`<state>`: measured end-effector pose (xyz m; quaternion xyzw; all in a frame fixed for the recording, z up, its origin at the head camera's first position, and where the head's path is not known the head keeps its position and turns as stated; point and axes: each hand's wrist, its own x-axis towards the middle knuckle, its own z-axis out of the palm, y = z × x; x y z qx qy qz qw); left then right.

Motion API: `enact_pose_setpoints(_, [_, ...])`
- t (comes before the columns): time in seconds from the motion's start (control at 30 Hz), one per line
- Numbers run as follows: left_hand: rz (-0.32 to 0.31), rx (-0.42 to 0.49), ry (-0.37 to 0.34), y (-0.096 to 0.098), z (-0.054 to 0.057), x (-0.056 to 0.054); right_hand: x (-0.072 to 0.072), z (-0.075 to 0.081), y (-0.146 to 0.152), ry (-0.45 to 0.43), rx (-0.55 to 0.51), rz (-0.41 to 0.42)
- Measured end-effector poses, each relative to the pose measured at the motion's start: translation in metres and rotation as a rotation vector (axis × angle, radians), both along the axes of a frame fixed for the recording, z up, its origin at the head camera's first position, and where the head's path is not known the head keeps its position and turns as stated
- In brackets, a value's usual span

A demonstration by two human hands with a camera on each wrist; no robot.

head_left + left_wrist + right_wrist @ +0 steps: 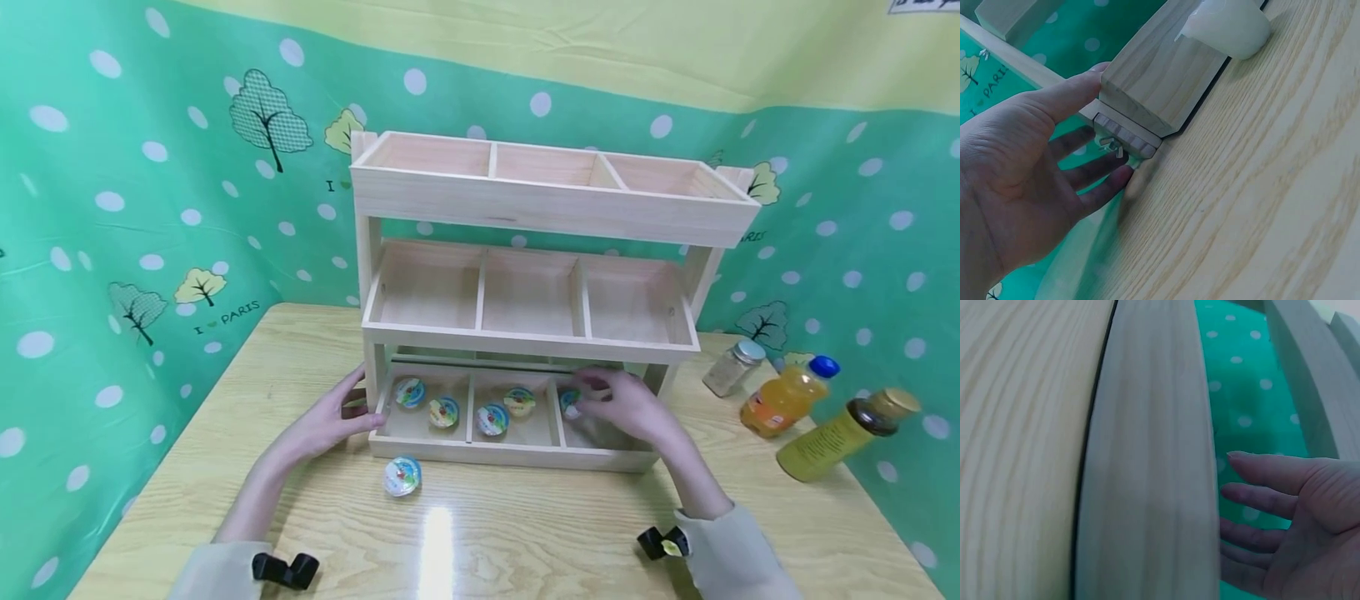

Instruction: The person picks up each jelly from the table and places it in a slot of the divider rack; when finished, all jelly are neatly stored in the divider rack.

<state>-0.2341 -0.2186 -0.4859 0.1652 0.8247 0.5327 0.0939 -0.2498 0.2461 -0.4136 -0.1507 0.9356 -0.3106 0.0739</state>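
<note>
My left hand (337,421) rests at the left end of the bottom tray of a wooden three-tier rack (525,454). In the left wrist view its thumb touches the tray's corner, and its loosely straight fingers reach past the end with the wing nut (1113,147). Over the right compartment, my right hand (626,404) has its fingertips beside a small jelly cup (567,403), partly covering it. Thumb and fingers stand apart in the right wrist view, the tips hidden behind the tray's front board (1147,456). Two cups lie in the left compartment and two in the middle one.
One more jelly cup (402,476) stands on the table in front of the rack. To the right are a shaker jar (731,371), an orange drink bottle (783,400) and a yellow-green bottle (832,442). A green dotted curtain (187,150) hangs behind.
</note>
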Motion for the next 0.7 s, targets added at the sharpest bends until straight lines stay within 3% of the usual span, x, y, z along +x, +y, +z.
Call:
enact_pose_setpoints(0.2, [0.005, -0.015, 0.003, 0.000, 0.002, 0.002, 0.009, 0.013, -0.033, 0.025, 0.032, -0.013])
enact_pose_setpoints(0.37, [0.008, -0.024, -0.002, -0.001, 0.003, 0.001, 0.015, 0.019, -0.072, 0.036, -0.019, -0.003])
enact_pose_setpoints(0.53, [0.014, -0.031, -0.007, -0.001, 0.003, 0.001, 0.023, 0.018, -0.114, 0.093, -0.120, 0.055])
enact_pose_setpoints(0.7, [0.009, -0.028, 0.002, -0.001, 0.002, 0.000, 0.035, 0.015, -0.153, 0.188, -0.194, 0.178])
